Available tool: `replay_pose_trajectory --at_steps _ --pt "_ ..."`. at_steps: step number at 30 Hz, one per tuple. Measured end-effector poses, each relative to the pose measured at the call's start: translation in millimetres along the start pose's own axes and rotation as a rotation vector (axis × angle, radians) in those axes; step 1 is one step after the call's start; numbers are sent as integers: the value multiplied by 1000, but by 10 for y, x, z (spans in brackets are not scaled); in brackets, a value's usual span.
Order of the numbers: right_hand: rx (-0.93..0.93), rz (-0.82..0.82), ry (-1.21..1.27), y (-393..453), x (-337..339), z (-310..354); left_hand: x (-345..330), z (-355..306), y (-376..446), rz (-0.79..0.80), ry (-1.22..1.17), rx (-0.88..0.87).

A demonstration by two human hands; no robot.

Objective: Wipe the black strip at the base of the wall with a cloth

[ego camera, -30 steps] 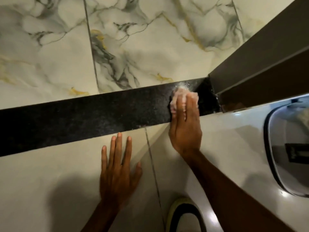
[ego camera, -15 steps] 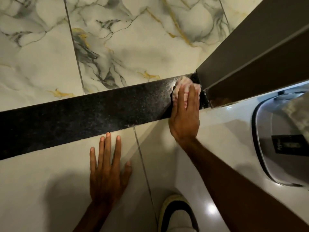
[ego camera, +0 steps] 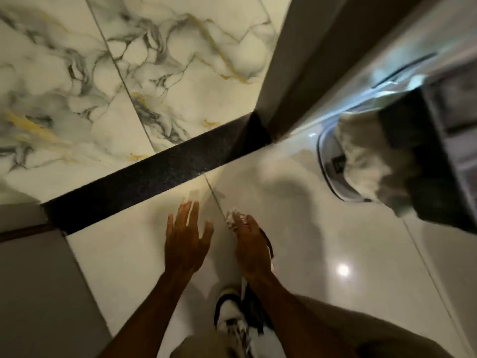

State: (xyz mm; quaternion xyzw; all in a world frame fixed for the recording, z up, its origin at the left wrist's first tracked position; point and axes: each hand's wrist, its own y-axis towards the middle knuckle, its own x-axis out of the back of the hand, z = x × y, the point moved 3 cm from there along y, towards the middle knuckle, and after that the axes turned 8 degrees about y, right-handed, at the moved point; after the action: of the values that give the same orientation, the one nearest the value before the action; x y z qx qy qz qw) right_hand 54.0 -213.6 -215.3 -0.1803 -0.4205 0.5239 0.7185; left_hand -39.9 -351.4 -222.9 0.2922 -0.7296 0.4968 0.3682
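Marbled wall (ego camera: pixel 160 73) meets pale floor (ego camera: pixel 322 228), the black strip (ego camera: pixel 165 174) running diagonally between them at the wall's base. Left hand (ego camera: pixel 184 241) hovers with fingers spread, holding nothing. Right hand (ego camera: pixel 251 245) grips the cloth (ego camera: pixel 232 215), apart from the strip.

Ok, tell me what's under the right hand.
A bunched pale cloth pokes out past the right hand fingertips; most of it is covered. A dark shoe edge shows beside the hand, above the glossy floor.
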Motion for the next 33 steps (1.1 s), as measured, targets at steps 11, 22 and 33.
replay_pose_trajectory --at_steps 11,22,33 --pt "-83 -404 480 -2638 2779 1123 2387 -2389 -1686 188 110 -460" --pt "-333 -760 672 -1239 4376 460 1707 -4202 -427 36 503 -946" --pt "-381 -552 573 -670 4226 -100 1200 -4120 -3 110 699 -882"
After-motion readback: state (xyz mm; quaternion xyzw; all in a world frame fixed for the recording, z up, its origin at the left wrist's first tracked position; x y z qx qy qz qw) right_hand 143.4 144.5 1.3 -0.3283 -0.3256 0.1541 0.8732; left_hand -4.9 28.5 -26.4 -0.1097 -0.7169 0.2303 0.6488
